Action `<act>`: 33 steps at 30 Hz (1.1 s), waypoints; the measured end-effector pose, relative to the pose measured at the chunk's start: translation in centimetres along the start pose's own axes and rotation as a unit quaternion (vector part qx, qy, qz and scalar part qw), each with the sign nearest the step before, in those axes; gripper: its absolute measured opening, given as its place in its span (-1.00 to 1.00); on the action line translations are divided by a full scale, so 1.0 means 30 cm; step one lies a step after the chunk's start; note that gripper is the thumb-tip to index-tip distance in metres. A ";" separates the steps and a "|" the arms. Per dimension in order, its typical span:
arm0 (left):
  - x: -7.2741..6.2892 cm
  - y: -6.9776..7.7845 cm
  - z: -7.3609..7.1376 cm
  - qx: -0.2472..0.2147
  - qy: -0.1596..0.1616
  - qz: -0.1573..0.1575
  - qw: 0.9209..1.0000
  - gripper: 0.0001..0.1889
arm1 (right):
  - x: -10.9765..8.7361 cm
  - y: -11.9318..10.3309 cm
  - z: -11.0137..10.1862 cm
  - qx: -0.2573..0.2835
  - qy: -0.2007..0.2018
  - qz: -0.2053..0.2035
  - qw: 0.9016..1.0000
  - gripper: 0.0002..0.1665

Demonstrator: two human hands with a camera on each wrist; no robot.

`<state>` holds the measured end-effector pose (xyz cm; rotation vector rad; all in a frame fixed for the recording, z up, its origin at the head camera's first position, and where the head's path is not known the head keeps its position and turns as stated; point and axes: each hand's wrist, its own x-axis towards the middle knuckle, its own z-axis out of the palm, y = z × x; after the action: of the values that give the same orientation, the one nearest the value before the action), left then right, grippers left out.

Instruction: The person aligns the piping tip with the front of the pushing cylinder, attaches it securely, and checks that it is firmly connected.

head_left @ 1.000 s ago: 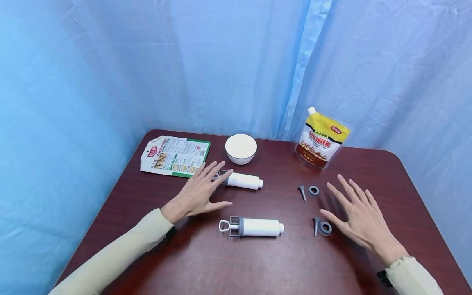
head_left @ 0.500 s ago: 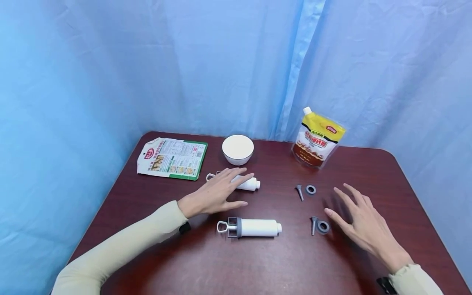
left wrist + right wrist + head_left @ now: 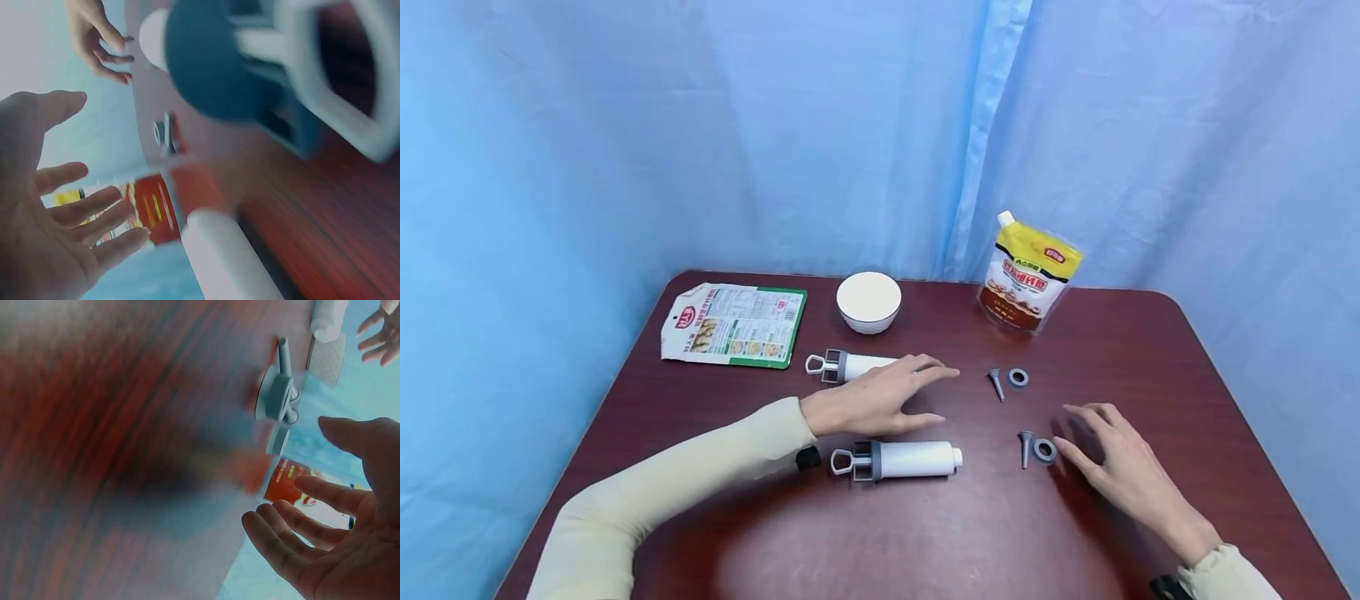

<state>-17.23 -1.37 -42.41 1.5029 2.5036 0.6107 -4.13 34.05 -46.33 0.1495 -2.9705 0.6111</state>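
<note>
Two white plunger syringes with grey collars and loop handles lie crosswise on the table, the near syringe [image 3: 916,459] in front of the far syringe [image 3: 857,365]. My left hand [image 3: 880,396] reaches over the far one, hiding its front end, with fingers extended and nothing held. To the right lie a near grey nozzle [image 3: 1026,450] and near grey ring [image 3: 1044,462], then a far nozzle [image 3: 996,383] and far ring [image 3: 1018,387]. Just right of the near ring hovers my right hand [image 3: 1120,467], fingers loosely bent and palm bare in the right wrist view.
At the back stand a white bowl [image 3: 868,308] and, right of it, an upright spouted pouch [image 3: 1026,279] in yellow, white and brown. A flat green-and-white packet [image 3: 737,325] lies at back left. Blue curtains [image 3: 820,150] hang behind the dark red table [image 3: 940,542].
My left hand has moved right across the far syringe, uncovering its handle. My right hand has come slightly lower and nearer the near ring, its fingers more bent. The head view has shifted a little.
</note>
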 end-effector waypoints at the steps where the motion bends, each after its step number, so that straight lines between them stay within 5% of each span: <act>1: 0.013 0.011 0.002 -0.009 -0.009 -0.001 1.000 -0.31 | -0.005 -0.005 0.002 -0.002 0.003 -0.004 1.000 -0.37; 7: 0.093 0.056 0.016 -0.059 -0.044 -0.007 0.997 -0.40 | -0.009 -0.038 0.025 -0.003 0.021 -0.032 0.999 -0.46; 14: 0.220 0.078 0.047 -0.117 -0.086 -0.001 0.989 -0.50 | -0.013 -0.057 0.042 -0.005 -0.003 -0.040 0.999 -0.48; 23: 0.341 0.114 0.084 -0.108 -0.152 0.005 0.982 -0.55 | -0.008 -0.058 0.066 0.007 0.020 -0.059 0.998 -0.55; 33: 0.435 0.148 0.135 -0.075 -0.171 0.009 0.982 -0.64 | -0.008 -0.041 0.085 0.006 0.049 -0.089 0.995 -0.59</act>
<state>-18.57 12.89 -43.26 1.4368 2.1397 0.4818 -3.94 31.93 -48.22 0.3693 -2.8191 0.5943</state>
